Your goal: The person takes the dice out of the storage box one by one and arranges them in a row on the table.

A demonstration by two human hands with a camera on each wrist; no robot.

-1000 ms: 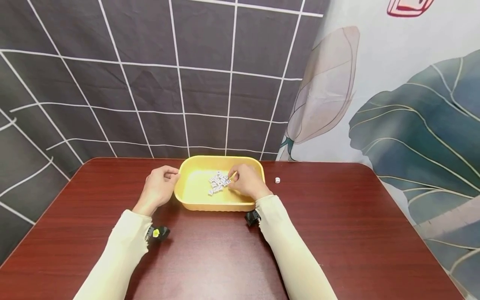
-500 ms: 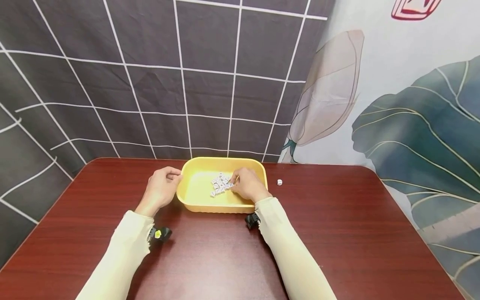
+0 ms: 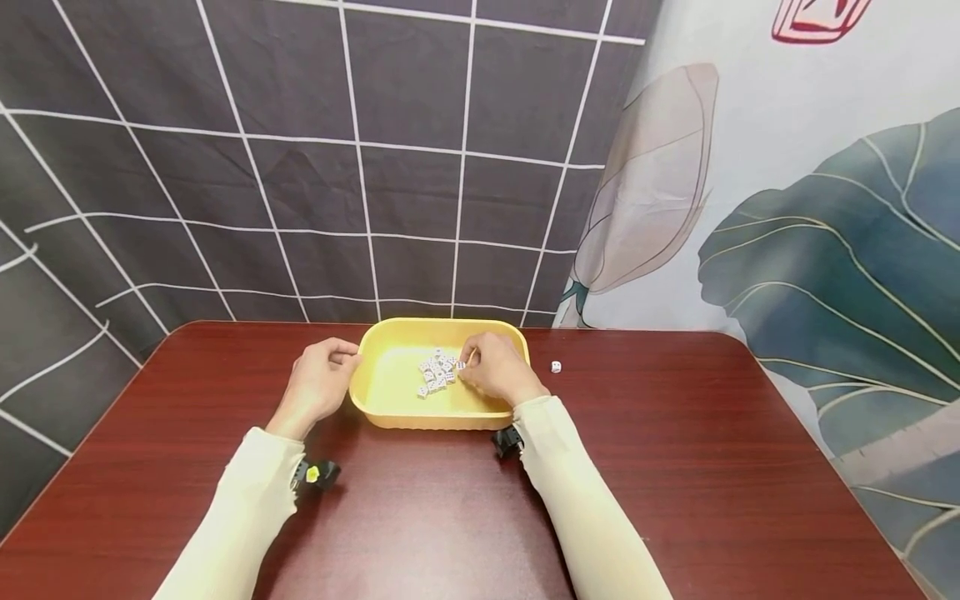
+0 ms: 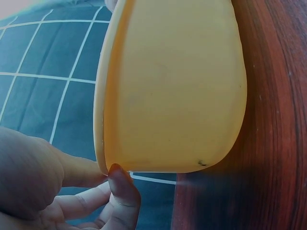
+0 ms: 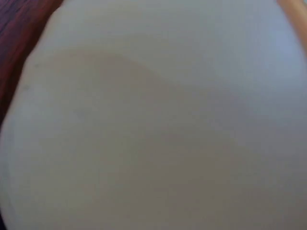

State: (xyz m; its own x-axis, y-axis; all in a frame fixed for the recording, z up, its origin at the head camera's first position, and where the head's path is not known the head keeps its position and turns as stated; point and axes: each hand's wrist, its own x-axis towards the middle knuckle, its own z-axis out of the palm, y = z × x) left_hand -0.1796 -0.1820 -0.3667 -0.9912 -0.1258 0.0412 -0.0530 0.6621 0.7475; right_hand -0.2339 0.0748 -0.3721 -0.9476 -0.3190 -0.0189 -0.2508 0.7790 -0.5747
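Observation:
On the table, a yellow plastic tub holds a small heap of white dice with dark pips. My left hand pinches the tub's left end at the rim; in the left wrist view its thumb and forefinger meet there at the corner. Inside the tub, at the right of the heap, my right hand pinches one white die between thumb and forefinger. The tub's pale outer wall fills the right wrist view and hides that hand.
A single white die lies on the dark red table, right of the tub. Behind the table's far edge hang a grey grid-patterned cloth and a leaf-print cloth.
My right fingers have shifted slightly at the heap, and the die between their tips shows more plainly now. The left hand keeps its place at the rim; the head view sways a little.

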